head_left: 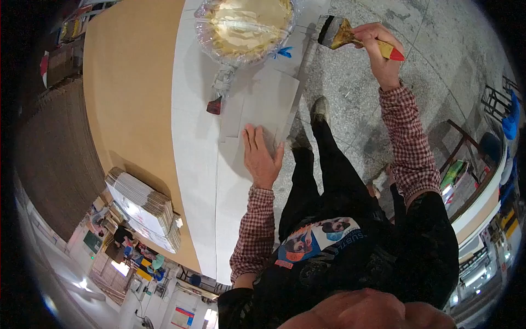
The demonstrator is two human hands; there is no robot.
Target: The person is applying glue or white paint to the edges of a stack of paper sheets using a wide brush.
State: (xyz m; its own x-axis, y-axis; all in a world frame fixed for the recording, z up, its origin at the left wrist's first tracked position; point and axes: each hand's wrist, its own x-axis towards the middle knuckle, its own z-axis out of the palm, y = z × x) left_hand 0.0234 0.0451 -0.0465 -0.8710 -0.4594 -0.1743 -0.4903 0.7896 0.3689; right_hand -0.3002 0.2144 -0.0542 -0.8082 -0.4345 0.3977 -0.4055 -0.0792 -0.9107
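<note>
My right hand (379,45) is closed round the handle of a wide paintbrush (341,36), held out over the floor to the right. Its dark bristles point left, and the tip of the handle is red. My left hand (262,159) lies flat, fingers extended, on a grey-white piece of cardboard (267,101) on the white work surface. Beyond it stands a round basin lined with clear plastic (219,46), with pale yellowish liquid (249,24) inside. A wrapped handle with a dark red end (213,106) lies beside the basin, towards me.
A large brown board (134,82) covers the left side of the table. A bundle of folded cartons (143,205) sits on it at the lower left. Grey speckled floor (438,60) spreads to the right, with dark metal-framed furniture (466,145) farther right. Other people are in the far background.
</note>
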